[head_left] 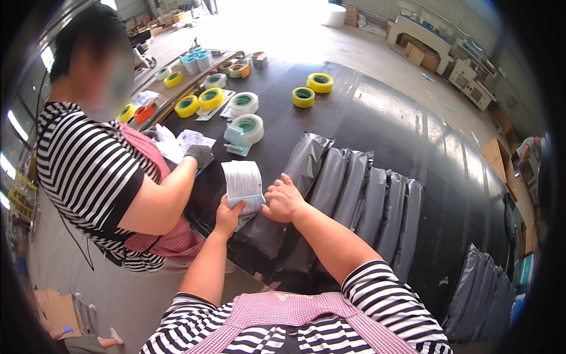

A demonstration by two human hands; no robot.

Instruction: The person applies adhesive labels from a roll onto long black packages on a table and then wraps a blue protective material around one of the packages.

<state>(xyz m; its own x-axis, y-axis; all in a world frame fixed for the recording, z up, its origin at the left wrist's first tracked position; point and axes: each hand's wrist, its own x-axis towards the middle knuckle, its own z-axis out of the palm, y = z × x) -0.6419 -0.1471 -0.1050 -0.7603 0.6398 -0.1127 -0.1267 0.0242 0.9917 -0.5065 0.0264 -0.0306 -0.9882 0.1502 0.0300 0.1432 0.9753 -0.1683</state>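
Observation:
My left hand point(229, 216) grips a stack of white printed labels point(243, 180) by its lower end, thumb on top. A pale blue strip crosses the stack low down. Against the stack's right edge, the fingers of my right hand point(284, 199) are curled, with one finger raised; what they pinch is hidden. Just beyond that hand lies a row of several dark grey plastic mailing bags point(339, 183), filled and side by side on the black table point(448, 177). The nearest bag point(268, 236) reaches under my wrists.
At my left a co-worker in a striped shirt handles papers point(191, 140) with a gloved hand point(199, 156). Clear tape rolls point(244, 128) and yellow tape rolls point(320, 82) stand farther back. More grey bags point(480, 295) are at the right edge.

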